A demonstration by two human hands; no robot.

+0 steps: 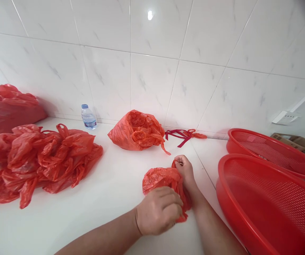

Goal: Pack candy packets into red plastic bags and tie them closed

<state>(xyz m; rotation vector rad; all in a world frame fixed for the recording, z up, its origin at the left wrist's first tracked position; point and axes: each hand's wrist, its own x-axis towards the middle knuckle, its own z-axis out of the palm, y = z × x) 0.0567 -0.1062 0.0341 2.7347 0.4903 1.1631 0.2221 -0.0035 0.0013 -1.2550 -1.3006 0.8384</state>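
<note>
A small red plastic bag (pixel 155 177) lies crumpled on the white table in front of me, its mouth facing up and towards my hands. My right hand (pixel 186 173) pinches a twisted end of the bag, probably a handle, at its far right side. Curled over the bag's near edge, my left hand (pixel 160 210) is closed on the plastic, and its fingertips are hidden under the knuckles. What the bag contains cannot be seen. Just beyond my hands rests a fuller red plastic bag (pixel 120 132) with its opening bunched up.
Knotted red bags (pixel 49 159) are heaped at the left, with a large red bag (pixel 9 111) behind them. A water bottle (pixel 88 117) and dark red ribbon (pixel 184 138) lie along the tiled wall. Two red perforated baskets (pixel 223 184) stand at the right, near a cardboard box (pixel 298 143).
</note>
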